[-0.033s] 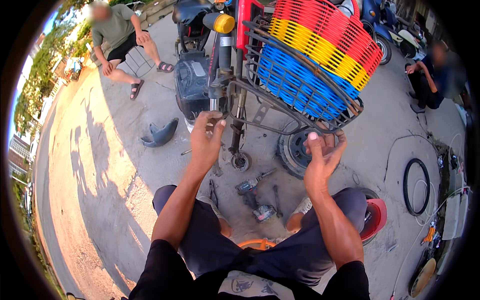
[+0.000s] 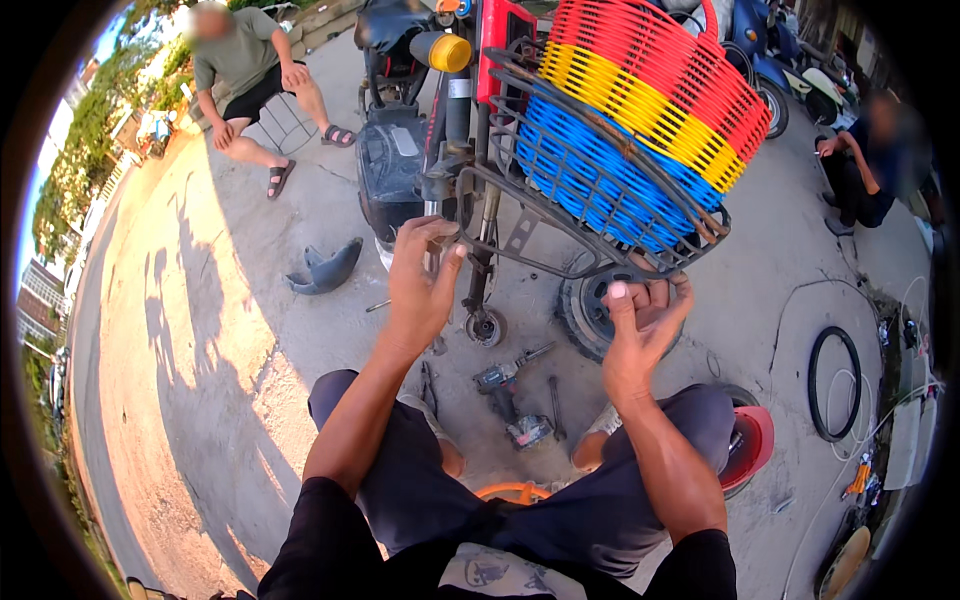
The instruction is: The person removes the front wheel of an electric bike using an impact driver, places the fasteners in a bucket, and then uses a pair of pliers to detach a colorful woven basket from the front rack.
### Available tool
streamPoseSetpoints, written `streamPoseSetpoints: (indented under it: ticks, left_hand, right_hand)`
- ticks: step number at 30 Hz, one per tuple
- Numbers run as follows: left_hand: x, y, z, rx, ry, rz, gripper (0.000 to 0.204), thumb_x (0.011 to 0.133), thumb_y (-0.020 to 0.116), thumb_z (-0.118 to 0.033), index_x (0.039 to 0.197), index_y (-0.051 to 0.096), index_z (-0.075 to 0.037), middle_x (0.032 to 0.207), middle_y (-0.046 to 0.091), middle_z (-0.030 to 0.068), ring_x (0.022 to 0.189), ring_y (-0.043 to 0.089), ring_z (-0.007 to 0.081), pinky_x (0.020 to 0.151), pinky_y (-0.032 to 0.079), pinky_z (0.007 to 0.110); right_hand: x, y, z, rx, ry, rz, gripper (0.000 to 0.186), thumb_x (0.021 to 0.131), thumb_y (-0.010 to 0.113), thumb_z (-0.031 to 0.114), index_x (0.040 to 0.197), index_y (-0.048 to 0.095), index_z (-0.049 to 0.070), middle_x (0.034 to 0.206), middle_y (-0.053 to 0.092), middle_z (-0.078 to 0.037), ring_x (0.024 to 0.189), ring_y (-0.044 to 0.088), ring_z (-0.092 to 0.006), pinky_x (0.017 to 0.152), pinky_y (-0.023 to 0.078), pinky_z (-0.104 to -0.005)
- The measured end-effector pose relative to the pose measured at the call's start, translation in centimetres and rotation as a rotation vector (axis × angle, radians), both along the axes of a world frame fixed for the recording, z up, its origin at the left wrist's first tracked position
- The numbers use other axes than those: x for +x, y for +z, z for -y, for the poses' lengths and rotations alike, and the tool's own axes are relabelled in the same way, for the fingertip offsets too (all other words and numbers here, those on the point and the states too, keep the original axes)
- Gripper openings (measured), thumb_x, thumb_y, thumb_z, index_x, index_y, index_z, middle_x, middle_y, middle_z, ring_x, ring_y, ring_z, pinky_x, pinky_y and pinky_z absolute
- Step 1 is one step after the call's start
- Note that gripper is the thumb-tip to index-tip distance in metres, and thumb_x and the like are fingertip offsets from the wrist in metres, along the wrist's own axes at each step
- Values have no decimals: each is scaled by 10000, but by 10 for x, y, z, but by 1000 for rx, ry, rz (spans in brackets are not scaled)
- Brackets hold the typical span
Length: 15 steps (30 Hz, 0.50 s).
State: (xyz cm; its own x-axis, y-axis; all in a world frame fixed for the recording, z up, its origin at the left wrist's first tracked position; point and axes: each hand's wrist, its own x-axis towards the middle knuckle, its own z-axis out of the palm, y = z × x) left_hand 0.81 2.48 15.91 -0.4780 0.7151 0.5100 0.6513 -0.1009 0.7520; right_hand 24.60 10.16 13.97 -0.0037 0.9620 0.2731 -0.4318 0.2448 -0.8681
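My left hand (image 2: 425, 280) is closed with bent fingers at the front fork (image 2: 455, 105), where a silver tube meets the black wire rack (image 2: 545, 255); what it grips is unclear. My right hand (image 2: 645, 320) has curled fingers at the rack's lower edge, with any hold hidden. A red, yellow and blue woven basket (image 2: 640, 110) sits in the rack. Below them, a detached wheel (image 2: 585, 335) lies behind my right hand, and the bare lower fork ends in a round hub (image 2: 485, 328). A cordless impact tool (image 2: 515, 410) and a metal bar (image 2: 555, 405) lie between my feet.
A seated person (image 2: 240, 70) is at upper left, another person (image 2: 860, 170) crouches at right. A dark curved panel (image 2: 325, 270) lies left of the fork. A black tyre ring (image 2: 835, 390), hoses and a red round container (image 2: 750, 440) are at right. Scooters (image 2: 760, 70) stand behind.
The scene sits slightly lower and further right in the picture. My right hand has shifted a little left relative to the rack; my left hand stays at the fork.
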Motion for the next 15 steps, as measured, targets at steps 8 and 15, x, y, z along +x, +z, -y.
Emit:
streamPoseSetpoints:
  ticks: [8,15]
  left_hand:
    - [54,142,-30,509,-223,-716,287,950,590,-166,1163,601,26,1174,610,164,1125,569,312,1020,403,412]
    - [39,163,-64,226,-529,-619,192,925,571,-60,1084,656,6,1130,644,153,1065,616,299,947,472,402]
  right_hand:
    - [-8,0,35,305,76,85,932,811,758,112,1426,64,26,1402,366,-208,796,580,-186,627,406,-295]
    - [-12,6,42,285,85,57,878,851,711,88,1445,67,32,1401,379,-188,826,594,-200,728,456,-315]
